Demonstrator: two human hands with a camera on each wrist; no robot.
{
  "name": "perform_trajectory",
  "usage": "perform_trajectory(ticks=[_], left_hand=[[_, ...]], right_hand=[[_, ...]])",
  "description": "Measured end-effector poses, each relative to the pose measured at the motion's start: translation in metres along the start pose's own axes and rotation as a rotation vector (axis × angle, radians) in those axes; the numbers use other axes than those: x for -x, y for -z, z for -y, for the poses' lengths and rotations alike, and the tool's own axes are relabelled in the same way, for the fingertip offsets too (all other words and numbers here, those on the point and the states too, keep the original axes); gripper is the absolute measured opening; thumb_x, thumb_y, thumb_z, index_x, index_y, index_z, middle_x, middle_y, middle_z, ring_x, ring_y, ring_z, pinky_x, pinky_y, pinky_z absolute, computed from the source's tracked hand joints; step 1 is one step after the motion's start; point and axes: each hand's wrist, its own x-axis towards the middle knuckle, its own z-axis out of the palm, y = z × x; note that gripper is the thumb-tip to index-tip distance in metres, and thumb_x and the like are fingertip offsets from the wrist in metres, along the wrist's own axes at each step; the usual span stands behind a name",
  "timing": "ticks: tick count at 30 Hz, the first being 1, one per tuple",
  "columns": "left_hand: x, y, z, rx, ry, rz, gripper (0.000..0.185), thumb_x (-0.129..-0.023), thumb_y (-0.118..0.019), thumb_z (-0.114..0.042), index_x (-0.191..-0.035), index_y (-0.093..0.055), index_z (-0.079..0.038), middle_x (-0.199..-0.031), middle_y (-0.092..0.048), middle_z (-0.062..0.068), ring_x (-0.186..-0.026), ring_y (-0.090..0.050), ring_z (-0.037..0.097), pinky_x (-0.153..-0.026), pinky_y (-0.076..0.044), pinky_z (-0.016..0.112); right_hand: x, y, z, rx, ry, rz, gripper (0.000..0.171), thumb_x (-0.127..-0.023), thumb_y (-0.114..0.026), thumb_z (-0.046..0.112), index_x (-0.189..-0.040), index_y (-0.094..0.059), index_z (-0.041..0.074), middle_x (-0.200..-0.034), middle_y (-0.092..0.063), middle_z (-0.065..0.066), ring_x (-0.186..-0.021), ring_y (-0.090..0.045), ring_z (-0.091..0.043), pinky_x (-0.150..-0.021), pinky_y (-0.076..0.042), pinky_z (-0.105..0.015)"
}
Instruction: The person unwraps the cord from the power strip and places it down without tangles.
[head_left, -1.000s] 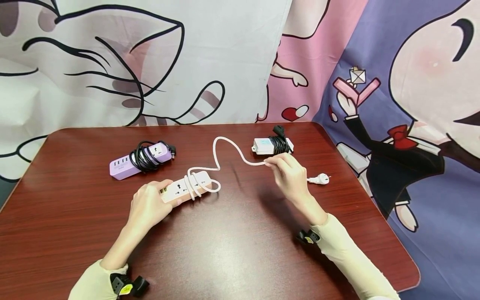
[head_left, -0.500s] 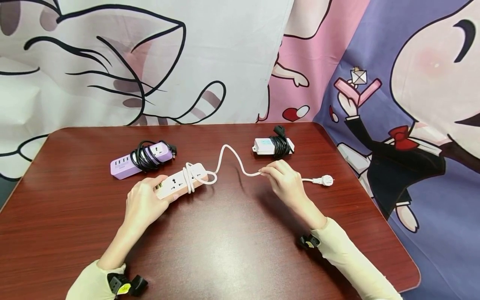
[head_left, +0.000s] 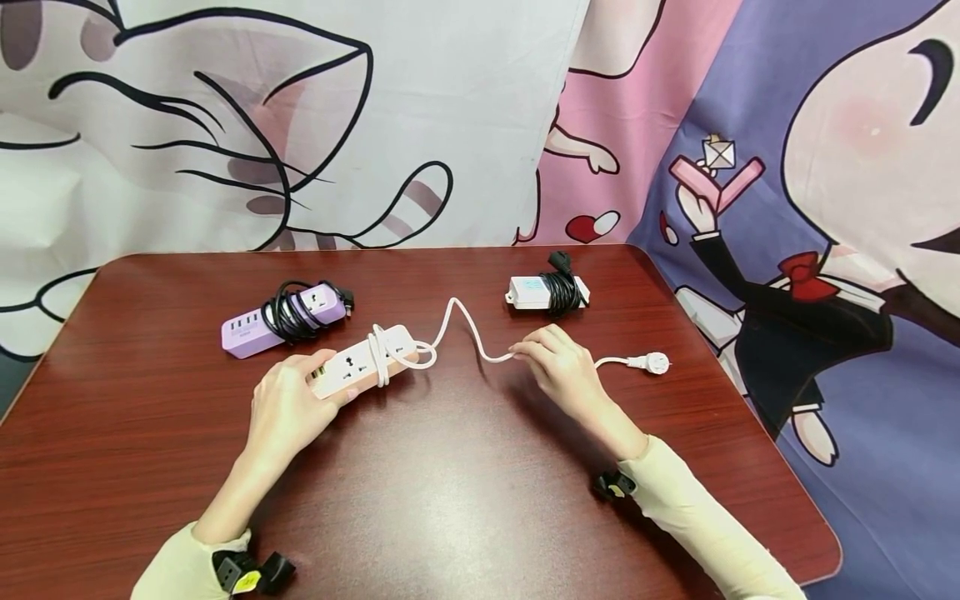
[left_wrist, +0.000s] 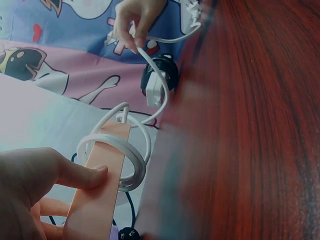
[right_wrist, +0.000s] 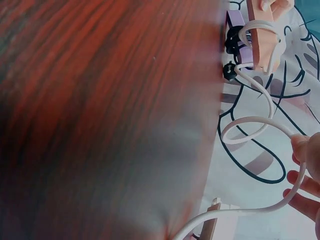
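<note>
My left hand grips the near-left end of a white power strip with orange-tinted sides, thumb along one side in the left wrist view. White cord is looped round the strip's far half. From there the cord rises in a wavy bend to my right hand, which pinches it between thumb and fingertips. Beyond that hand the cord runs on to a white plug at the right. In the right wrist view the cord curves down past the fingers.
A purple power strip wrapped in black cord lies at the back left of the brown table. Farther right, a small white power strip bound with black cord lies near the back edge. A cartoon-printed cloth hangs behind.
The right hand has come slightly left and down with the cord. The left hand has shifted the strip a little left and up; its cord loops now sit closer together. The plug moved slightly right.
</note>
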Motion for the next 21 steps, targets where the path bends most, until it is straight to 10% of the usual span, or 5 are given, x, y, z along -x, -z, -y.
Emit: perform_trajectory(ticks=[21], left_hand=[[0.002,0.001,-0.003,0.026,0.005,0.009,0.05,-0.067,-0.084,-0.019,-0.114,-0.068,-0.007,-0.106,-0.067,0.021,-0.093,-0.06,0.039,-0.075,-0.041,0.053]], right_hand=[[-0.001,-0.01,0.001,-0.043,0.085,0.122,0.012,-0.083,-0.071,0.007,-0.094,-0.072,0.012,-0.092,-0.067,0.002,-0.086,-0.059,-0.014,-0.075,-0.051,-0.029]])
